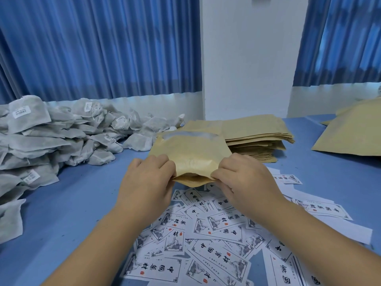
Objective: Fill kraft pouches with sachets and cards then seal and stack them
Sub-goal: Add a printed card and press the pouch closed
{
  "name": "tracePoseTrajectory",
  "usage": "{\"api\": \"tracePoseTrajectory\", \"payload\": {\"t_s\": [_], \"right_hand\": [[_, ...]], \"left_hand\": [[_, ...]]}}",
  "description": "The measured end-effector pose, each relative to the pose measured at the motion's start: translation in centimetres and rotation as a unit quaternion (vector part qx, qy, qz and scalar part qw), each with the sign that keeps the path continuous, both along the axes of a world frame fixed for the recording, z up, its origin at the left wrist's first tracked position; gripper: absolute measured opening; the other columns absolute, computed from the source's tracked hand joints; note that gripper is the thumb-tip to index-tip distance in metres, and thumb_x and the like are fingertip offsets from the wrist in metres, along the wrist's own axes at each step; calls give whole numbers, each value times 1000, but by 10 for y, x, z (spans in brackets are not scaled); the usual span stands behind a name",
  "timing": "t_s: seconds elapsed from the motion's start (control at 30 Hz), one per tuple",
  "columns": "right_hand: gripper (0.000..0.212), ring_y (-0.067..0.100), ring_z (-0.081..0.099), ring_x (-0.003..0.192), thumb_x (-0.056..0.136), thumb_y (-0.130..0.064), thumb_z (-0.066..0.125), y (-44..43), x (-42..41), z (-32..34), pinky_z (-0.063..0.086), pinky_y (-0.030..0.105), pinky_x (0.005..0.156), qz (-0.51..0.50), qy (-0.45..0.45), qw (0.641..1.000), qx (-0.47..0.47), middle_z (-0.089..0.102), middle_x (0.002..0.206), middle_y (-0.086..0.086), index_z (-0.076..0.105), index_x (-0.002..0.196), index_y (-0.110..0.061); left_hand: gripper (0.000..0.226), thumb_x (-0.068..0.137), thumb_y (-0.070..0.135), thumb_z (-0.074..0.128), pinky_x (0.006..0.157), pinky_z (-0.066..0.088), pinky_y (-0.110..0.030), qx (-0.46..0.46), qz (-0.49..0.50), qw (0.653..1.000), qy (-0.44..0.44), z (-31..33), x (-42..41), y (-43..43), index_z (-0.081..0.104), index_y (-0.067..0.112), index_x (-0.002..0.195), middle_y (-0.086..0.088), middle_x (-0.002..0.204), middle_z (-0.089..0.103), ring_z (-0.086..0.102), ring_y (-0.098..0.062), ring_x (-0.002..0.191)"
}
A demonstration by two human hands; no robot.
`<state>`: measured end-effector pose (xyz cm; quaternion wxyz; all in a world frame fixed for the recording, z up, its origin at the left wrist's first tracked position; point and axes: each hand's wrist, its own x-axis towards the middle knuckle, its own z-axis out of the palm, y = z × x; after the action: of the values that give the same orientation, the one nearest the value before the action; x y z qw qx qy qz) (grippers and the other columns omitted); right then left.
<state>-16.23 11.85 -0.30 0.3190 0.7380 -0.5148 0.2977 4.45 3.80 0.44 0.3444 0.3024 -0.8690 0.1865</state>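
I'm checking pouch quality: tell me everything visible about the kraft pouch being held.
The tan kraft-paper pouch is flattish, slightly crinkled, with a translucent strip across its far end. Its near end gapes apart. The left hand and right hand pinch its near corners, holding it above scattered white printed cards.

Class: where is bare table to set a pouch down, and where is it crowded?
Bare table lies between the sachet pile and the cards, and between the pouch stack and the right-hand pouches. Crowded: sachet pile and cards.
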Motion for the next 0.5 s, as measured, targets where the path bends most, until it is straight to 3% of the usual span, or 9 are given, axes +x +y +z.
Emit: {"api": "tracePoseTrajectory", "payload": {"t_s": [0.13,0.4,0.5], "right_hand": [[17,28,58,60,59,6,79,1,0,1,48,37,49,-1,-13,1000,-13,63,67,3,71,68,-7],[1,29,58,63,74,-7,70,2,7,2,49,38,53,-9,-1,1000,-4,62,70,4,71,74,-8],[16,26,56,60,62,0,79,0,12,0,47,34,51,-16,22,1000,-8,61,67,2,71,71,-10]], "left_hand": [[28,56,3,82,56,38,-36,3,-4,1000,6,-1,-6,4,64,14,75,1,72,59,55,-27,61],[27,55,-2,85,51,39,-36,-4,-20,1000,-1,-1,-7,5,65,13,63,1,62,56,53,-26,53],[26,55,-1,84,51,40,-37,-8,-20,1000,-6,-1,-9,7,63,13,63,0,63,55,53,-26,54]]}}
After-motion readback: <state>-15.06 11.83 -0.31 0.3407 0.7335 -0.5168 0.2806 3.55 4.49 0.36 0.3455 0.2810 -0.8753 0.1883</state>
